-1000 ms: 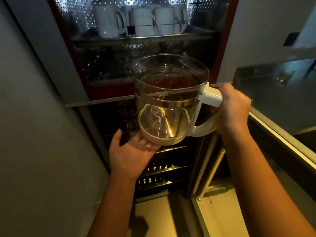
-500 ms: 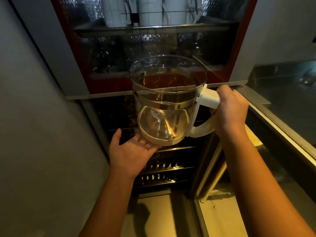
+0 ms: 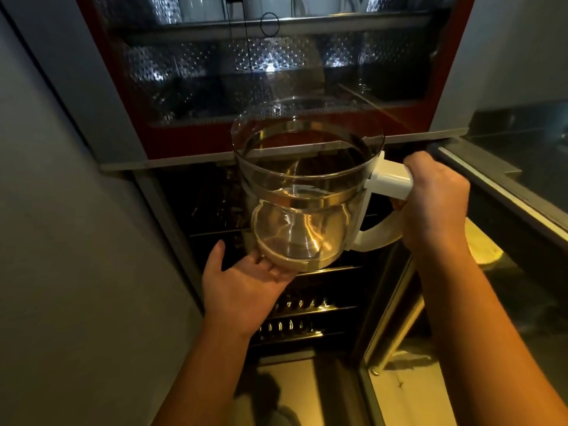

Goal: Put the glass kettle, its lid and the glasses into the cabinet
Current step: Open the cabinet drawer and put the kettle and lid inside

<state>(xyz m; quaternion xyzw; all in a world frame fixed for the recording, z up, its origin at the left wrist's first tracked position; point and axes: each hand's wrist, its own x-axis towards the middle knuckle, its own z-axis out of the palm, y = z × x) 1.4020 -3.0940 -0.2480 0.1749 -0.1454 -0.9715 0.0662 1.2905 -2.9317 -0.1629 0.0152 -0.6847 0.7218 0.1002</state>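
With the right hand's (image 3: 436,195) fingers curled round its handle (image 3: 392,179) and the left hand (image 3: 246,281) flat beneath, the glass kettle (image 3: 307,186) could knock the cabinet (image 3: 190,139) ledge (image 3: 184,157) at twelve o'clock.

One glass kettle (image 3: 307,179), two hands (image 3: 242,281) (image 3: 430,198), one cabinet (image 3: 184,139).

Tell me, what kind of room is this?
Most likely a kitchen. A glass kettle is held before an open cabinet with metal wire racks, white cups stand on its top shelf, and what looks like a dark countertop runs along the right.
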